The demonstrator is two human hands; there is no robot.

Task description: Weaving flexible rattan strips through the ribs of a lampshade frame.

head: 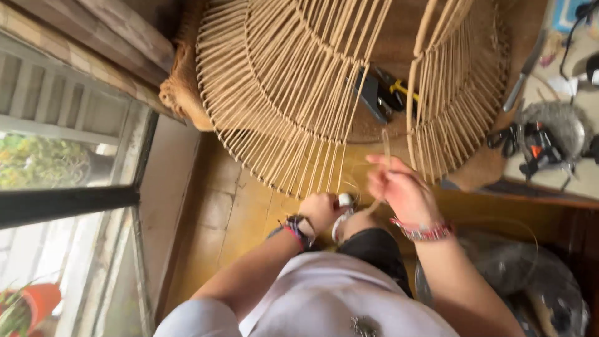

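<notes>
Below, two hands (321, 212) (402, 190), one cane strip (385, 150), one frame (299, 81).

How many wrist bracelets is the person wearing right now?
2 wrists carry them: a dark banded bracelet on the left wrist, a red beaded bracelet on the right wrist. Each may be several strands stacked; blur hides that.

Home craft workshop, rattan frame (349, 93), scattered pliers (384, 93)
</notes>
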